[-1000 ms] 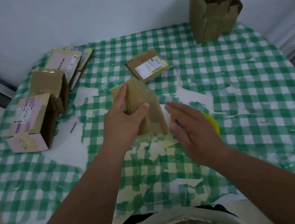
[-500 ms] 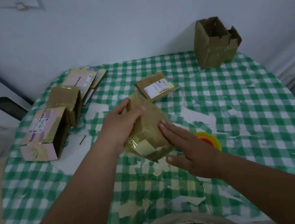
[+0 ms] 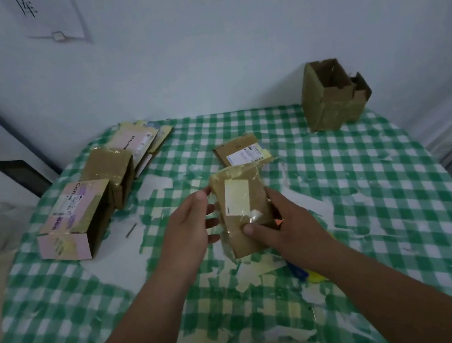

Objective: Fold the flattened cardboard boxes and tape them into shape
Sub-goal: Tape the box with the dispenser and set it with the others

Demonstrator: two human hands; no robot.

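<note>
A small brown cardboard box, wrapped in glossy clear tape and bearing a pale blank label, is held upright in the air just above the middle of the worktop, which is covered with a green and white checked cloth. The right hand grasps the box from its right side, thumb pressed flat across the lower front face and fingers curled behind it. The left hand is at the box's left edge, fingers relaxed and only lightly bent, their tips touching or just beside the cardboard; it does not grip.

This looks like the taping step on this box, or a check of it: the thumb seems to be smoothing tape down. The next move probably calls for turning the box to see whether any seam is open, then either more tape or setting it aside.

A yellow tape roll shows partly under the right forearm. Just beyond the held box lies a flat box with a printed label. To the left stand a pink box and a brown box, both formed, with flattened pieces behind them. An open box stands at the far right, near the wall.
</note>
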